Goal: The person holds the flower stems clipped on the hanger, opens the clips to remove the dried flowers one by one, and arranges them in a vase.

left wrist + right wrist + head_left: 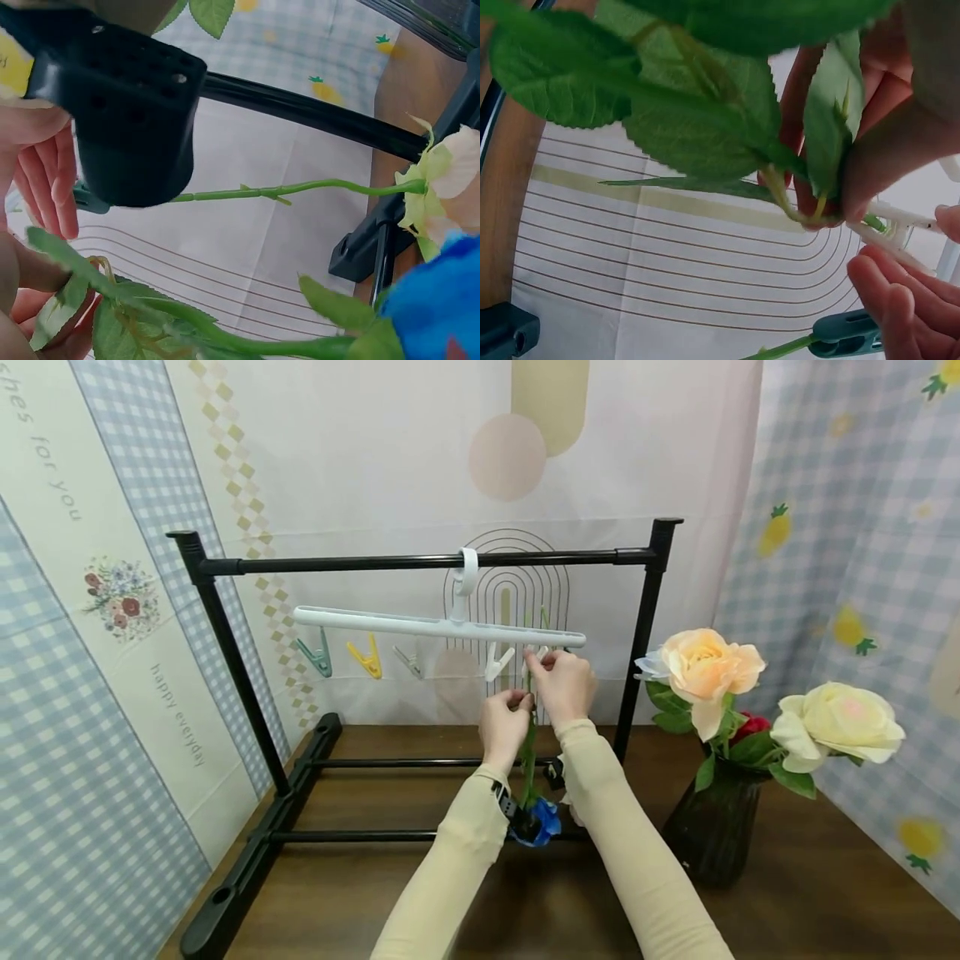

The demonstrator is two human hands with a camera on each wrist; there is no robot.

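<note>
A blue flower (543,821) hangs head down, its green stem (529,747) running up to both hands. My left hand (505,725) pinches that stem near its upper end, just below leaves that partly cover the fingers in the wrist views. To the right and slightly higher, my right hand (567,687) pinches a white clip (891,247) under the right end of the white hanger (375,622). The stem's green tip shows between the clip's legs. Beyond, a teal clip (847,334) grips another stem, which bears a pale flower (459,176).
The hanger tilts down to the right on a black rack (360,562). A green clip (318,657), a yellow clip (366,657), a grey clip (409,661) and a white clip (498,662) hang under it. At right stands a dark vase (716,827) of flowers.
</note>
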